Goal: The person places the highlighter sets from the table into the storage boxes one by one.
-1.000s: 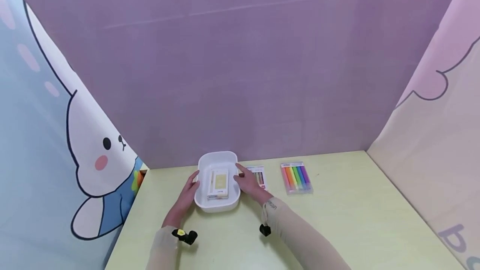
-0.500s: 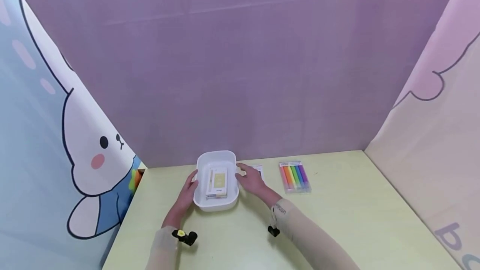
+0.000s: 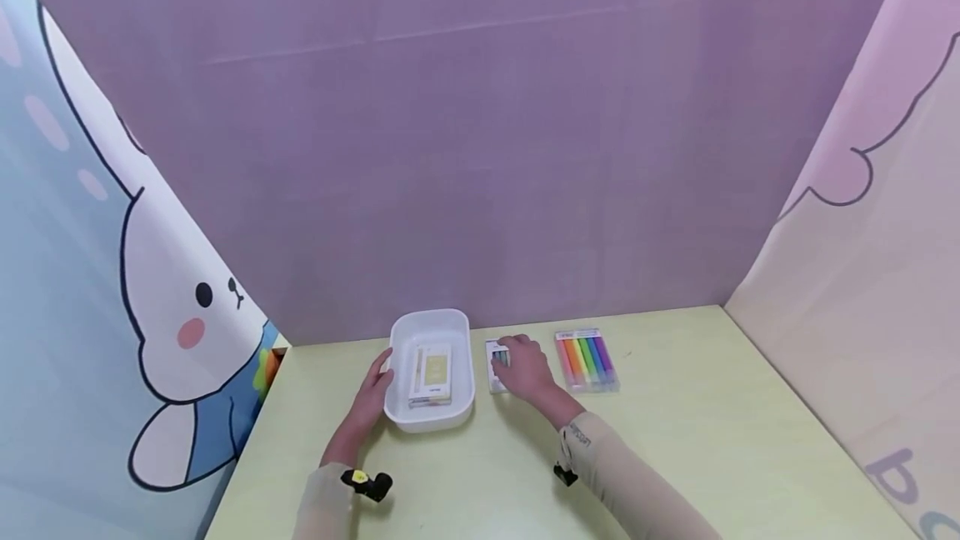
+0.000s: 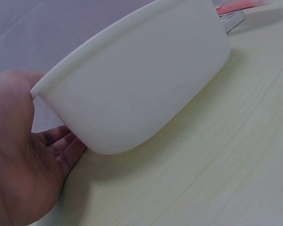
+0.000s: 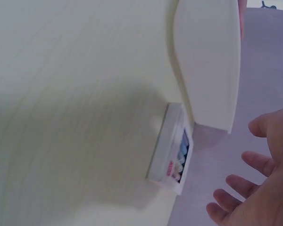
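My left hand (image 3: 369, 398) holds the left side of a white plastic tub (image 3: 467, 373). In the left wrist view its thumb hooks over the tub's rim (image 4: 99, 40), while the fingers (image 4: 61, 143) lie against the wall below. Inside the tub lies a white box with a yellow panel (image 3: 435, 372). My right hand (image 3: 527, 369) is over a white box with a window (image 3: 495, 383), partly hiding it in the head view. Through the window of that box (image 5: 167, 146) pale and dark stick ends show in the right wrist view. The right fingers are spread and loosely bent, apart from the box.
Right of the right hand lies a clear pack of rainbow-coloured markers (image 3: 587, 359). A purple cloth wall (image 3: 480, 148) rises behind the pale wooden table (image 3: 675, 423). Printed cloths, one with a rabbit (image 3: 187, 298), stand at both sides.
My right hand has left the tub's right edge and moved right, over the windowed box. My left hand stays on the tub.
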{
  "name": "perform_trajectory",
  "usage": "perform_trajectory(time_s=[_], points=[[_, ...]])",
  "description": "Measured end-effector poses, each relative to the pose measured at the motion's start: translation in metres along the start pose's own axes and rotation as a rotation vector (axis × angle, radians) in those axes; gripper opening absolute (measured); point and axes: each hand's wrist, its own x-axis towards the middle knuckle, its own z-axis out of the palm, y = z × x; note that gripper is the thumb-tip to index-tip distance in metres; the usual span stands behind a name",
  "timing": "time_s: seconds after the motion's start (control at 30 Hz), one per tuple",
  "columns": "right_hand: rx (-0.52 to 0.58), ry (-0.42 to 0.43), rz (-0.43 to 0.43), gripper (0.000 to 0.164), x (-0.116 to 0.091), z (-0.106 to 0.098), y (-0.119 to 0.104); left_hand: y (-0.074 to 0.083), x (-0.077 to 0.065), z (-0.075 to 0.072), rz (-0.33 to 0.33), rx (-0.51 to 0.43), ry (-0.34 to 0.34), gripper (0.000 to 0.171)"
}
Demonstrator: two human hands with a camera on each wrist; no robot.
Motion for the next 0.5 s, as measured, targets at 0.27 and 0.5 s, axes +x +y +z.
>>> perform_trajectory(time_s=[0.27, 0.5], points=[[-0.18, -0.018, 0.121, 0.055, -0.007, 0.011, 0.016, -0.004, -0.001, 0.004, -0.013, -0.028, 0.007, 0.048], [-0.232, -0.039, 0.189, 0.062, -0.011, 0.023, 0.02, -0.004, -0.003, 0.003, 0.018, -0.014, 0.014, 0.049]])
